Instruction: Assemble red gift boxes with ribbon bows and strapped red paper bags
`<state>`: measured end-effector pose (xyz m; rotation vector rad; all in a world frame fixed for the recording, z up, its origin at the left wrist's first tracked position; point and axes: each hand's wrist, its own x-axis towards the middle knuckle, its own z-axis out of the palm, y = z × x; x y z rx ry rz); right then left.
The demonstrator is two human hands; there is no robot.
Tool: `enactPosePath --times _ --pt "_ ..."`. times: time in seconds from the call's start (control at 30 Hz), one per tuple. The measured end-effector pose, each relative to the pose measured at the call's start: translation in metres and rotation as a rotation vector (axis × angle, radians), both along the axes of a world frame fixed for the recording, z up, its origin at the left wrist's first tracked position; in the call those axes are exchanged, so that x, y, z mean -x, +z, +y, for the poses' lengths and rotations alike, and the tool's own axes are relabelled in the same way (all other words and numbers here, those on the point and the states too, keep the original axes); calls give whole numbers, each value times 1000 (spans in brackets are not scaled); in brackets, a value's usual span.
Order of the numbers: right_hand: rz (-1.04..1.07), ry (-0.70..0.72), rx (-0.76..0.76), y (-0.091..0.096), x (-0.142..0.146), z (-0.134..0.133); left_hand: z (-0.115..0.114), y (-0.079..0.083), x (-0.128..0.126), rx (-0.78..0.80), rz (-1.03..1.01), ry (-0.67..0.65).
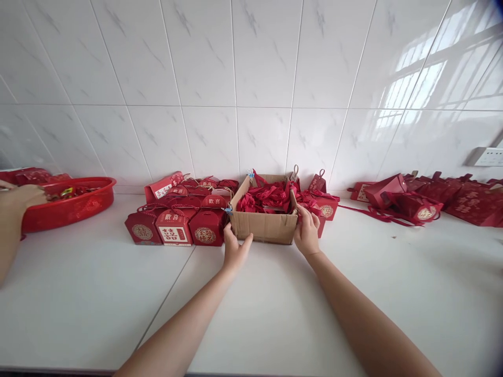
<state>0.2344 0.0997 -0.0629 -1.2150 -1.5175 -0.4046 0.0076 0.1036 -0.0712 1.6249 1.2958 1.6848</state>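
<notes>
A brown cardboard box stands on the white table, filled with tangled red ribbons. My left hand grips its near left corner, thumb on the front face and the other fingers round the side. On the opposite side my right hand holds the right wall, with the fingers closed near the top edge. Red gift boxes with gold and white Chinese characters sit in rows just left of the cardboard box. More red gift boxes with ribbons stand behind my right hand, partly hidden by it.
At the left, another person's arm reaches over a red plastic basin holding small wrapped items. Red boxes and loose ribbon lie at the right. Behind the table rises a tiled wall with a white socket.
</notes>
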Motion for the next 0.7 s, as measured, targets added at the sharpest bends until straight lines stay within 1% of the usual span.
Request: enactPosePath --times 0.13,0.27,0.37,0.53,0.7 --pt "-26 -2 -1 -1 -2 1 -1 4 2 33 -32 -32" --pt "-26 -16 0 -2 -1 0 -2 6 5 64 -19 -4" --pt "-21 -33 11 -2 0 -3 0 3 7 56 22 37" --pt "13 -69 43 0 1 -5 10 -4 9 6 81 95" --pt "47 -84 67 2 1 -7 15 -8 11 -27 109 142"
